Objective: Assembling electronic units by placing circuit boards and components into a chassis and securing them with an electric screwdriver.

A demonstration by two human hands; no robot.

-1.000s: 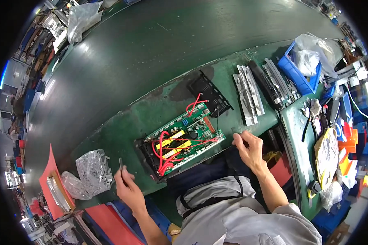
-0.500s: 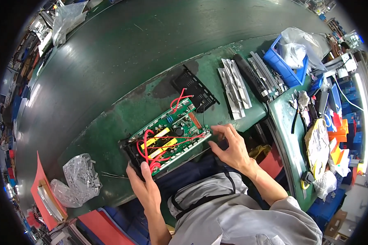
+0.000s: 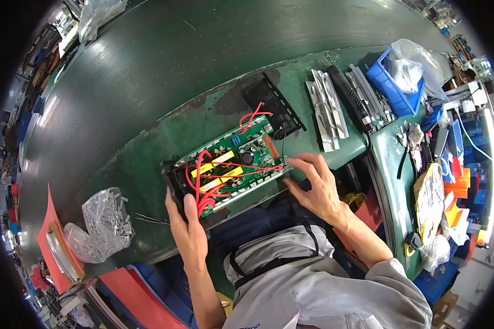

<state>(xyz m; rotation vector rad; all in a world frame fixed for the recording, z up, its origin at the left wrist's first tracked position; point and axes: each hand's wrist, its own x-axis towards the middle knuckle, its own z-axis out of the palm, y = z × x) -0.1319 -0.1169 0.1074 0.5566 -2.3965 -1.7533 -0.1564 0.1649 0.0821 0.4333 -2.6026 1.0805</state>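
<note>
A green circuit board (image 3: 252, 176) lies tilted on the bench, with yellow-wrapped transformers (image 3: 218, 181) and looped red wires (image 3: 198, 164). At its left end is a black end panel (image 3: 173, 183). My left hand (image 3: 189, 230) is closed round the near corner of that end, thumb on top and fingers along the panel's outer side. My right hand (image 3: 319, 189) is at the board's right near corner, thumb and fingers apart. Its index fingertip is at the corner; I cannot tell if it touches. Beyond the board lies a slotted black panel (image 3: 280, 104), with a thin black wire between them.
Metal strips (image 3: 327, 112), a long black tool with a cord (image 3: 348, 96) and a blue bin (image 3: 392, 82) line the bench's right. A clear bag of small metal parts (image 3: 107, 219) and a red folder (image 3: 57, 241) are at left. A wide dark green surface (image 3: 164, 49) curves behind.
The whole view has shifted slightly, so the bench things appear higher. My right index fingertip is a little closer to the board's corner. My left hand keeps its hold.
</note>
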